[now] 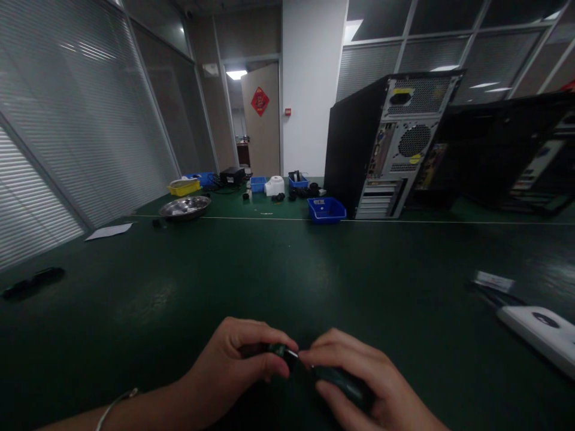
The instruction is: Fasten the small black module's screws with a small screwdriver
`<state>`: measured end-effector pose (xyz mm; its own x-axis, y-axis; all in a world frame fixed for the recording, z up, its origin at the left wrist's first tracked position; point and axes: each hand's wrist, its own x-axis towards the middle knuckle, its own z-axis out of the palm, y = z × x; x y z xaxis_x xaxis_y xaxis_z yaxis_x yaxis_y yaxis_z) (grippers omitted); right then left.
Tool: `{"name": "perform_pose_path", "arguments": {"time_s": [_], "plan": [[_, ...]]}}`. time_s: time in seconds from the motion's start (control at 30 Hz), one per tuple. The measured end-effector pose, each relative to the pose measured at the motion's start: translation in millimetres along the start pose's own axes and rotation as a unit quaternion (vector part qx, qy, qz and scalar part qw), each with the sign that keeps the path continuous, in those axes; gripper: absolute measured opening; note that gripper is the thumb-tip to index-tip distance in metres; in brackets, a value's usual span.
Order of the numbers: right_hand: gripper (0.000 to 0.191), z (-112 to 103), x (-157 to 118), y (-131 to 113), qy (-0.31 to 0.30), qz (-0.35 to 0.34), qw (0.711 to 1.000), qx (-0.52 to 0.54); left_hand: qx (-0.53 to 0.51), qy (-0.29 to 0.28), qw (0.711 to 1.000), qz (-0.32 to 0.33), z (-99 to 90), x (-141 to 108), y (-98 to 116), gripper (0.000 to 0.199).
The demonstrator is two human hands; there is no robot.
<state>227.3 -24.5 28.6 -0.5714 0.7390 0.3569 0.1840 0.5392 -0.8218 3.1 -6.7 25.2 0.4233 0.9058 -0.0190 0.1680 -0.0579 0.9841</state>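
Near the front edge of the view, my left hand [242,359] pinches a small dark part [279,349] between thumb and fingers. It has a greenish patch and a short shiny metal piece at its right end. Close on the right, my right hand [359,371] is wrapped round a dark, rounded tool handle [344,383], which looks like a screwdriver's. The right fingertips almost meet the left hand's part; whether they touch it I cannot tell. Fingers hide much of both things, and the picture is dim there.
A steel bowl [185,207], a blue bin [326,211] and a black computer case [359,143] stand further back on the green table [251,263]. A white device [539,335] lies at right, a dark object [33,281] at left. Paper [109,231] lies by the window.
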Motion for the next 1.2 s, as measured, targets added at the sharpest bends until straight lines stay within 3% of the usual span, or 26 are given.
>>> {"name": "perform_pose_path", "arguments": {"time_s": [0.2, 0.4, 0.53, 0.73, 0.87, 0.93, 1.07, 1.2], "plan": [[0.034, -0.8, -1.0, -2.1, -0.001, 0.011, 1.000, -0.008, -0.009, -0.009, 1.000, -0.003, 0.2, 1.8, -4.1, 0.017], [0.031, -2.2, -2.6, 0.2, 0.050, 0.033, 0.997, -0.038, 0.026, 0.006, 0.998, 0.053, -3.5, 2.1, -6.8, 0.014], [0.029, -3.0, -4.2, 4.5, 0.064, 0.059, 0.995, -0.048, 0.043, 0.012, 0.999, 0.021, -2.4, 0.0, -5.7, 0.017], [0.028, -3.2, -4.0, 5.8, 0.061, 0.057, 0.996, -0.038, -0.036, 0.034, 0.999, -0.004, -1.2, 2.8, -7.8, 0.020], [0.029, -3.2, -2.8, 3.5, 0.068, 0.054, 0.996, -0.029, -0.050, -0.016, 0.998, -0.015, -0.3, 2.9, -6.3, 0.010], [0.030, -3.3, -2.4, 2.5, 0.072, 0.054, 0.996, -0.026, -0.024, -0.049, 0.998, -0.007, 0.1, 1.7, -6.3, 0.011], [0.032, -3.0, -3.6, 4.0, 0.076, 0.048, 0.995, -0.032, 0.143, -0.065, 0.987, 0.020, 0.4, -0.5, -6.9, 0.013], [0.030, -2.6, -6.3, 7.3, 0.071, 0.055, 0.995, -0.036, 0.223, -0.080, 0.966, 0.107, 0.4, -0.6, -4.9, 0.013]]}}
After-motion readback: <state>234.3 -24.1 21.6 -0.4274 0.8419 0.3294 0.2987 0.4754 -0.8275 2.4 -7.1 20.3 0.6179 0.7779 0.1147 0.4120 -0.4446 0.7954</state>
